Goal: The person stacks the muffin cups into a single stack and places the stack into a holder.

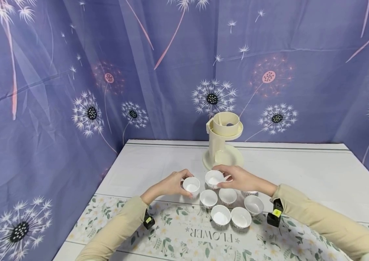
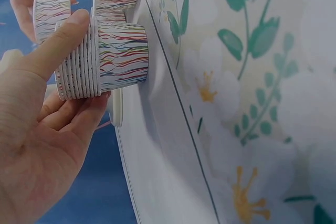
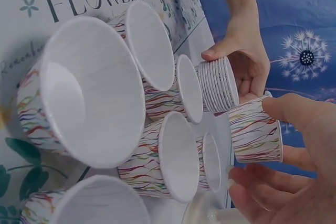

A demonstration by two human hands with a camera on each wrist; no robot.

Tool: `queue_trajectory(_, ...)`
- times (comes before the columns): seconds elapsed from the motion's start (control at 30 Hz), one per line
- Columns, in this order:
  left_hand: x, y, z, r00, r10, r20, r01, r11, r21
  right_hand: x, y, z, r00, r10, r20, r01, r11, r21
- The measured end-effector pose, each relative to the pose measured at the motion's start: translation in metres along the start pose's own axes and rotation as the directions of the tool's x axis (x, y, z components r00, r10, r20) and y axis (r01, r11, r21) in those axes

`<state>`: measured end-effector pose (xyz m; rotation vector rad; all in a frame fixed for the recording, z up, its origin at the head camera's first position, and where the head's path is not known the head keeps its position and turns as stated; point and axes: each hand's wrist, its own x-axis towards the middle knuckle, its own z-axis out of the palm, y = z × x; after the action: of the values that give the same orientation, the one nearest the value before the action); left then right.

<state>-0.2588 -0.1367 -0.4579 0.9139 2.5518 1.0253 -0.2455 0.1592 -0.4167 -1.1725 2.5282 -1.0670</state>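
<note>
My left hand [image 1: 173, 184] grips a nested stack of small paper cups [image 2: 123, 56], thumb on one side of the stacked rims and fingers on the other. The cups are white inside, with colourful wavy lines outside. To the right of that stack, my right hand [image 1: 238, 177] pinches a single paper cup [image 3: 256, 132] of the same pattern between thumb and fingers. In the right wrist view this cup is tilted and overlaps the edge of the stack. Several more paper cups [image 1: 220, 215] stand mouth up in a cluster just in front of both hands.
Behind my right hand stands a cream-coloured appliance [image 1: 216, 145] with a ring-shaped top and a round base. A white tablecloth [image 1: 158, 159] with a floral, lettered band covers the table. A blue dandelion-print curtain [image 1: 171, 108] hangs behind and at the left.
</note>
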Motion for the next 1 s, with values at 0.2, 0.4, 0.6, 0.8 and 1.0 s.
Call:
queue_trajectory(0.2, 0.001, 0.002, 0.000, 1.000, 0.013, 0.004, -0.013, 1.000, 0.000, 0.003, -0.005, 0.000, 0.999, -0.031, 0.015, 0.031, 1.000, -0.001)
queue_trajectory(0.4, 0.000, 0.003, 0.000, 1.000, 0.018, 0.009, -0.018, 1.000, -0.023, 0.007, -0.007, 0.003, 0.998, -0.041, 0.051, 0.041, 0.999, -0.004)
queue_trajectory(0.6, -0.003, 0.002, 0.000, 1.000, 0.012, 0.006, -0.012, 0.999, -0.031, 0.013, -0.010, 0.005, 0.994, -0.084, 0.070, 0.084, 0.996, 0.002)
queue_trajectory(0.8, -0.004, 0.003, -0.001, 1.000, -0.006, 0.010, 0.006, 1.000, -0.002, 0.018, -0.012, 0.010, 0.988, -0.126, 0.088, 0.128, 0.992, -0.013)
queue_trajectory(1.0, -0.001, 0.003, -0.002, 1.000, 0.001, 0.017, -0.001, 1.000, 0.008, 0.024, -0.017, 0.010, 0.987, -0.129, 0.100, 0.133, 0.990, -0.038)
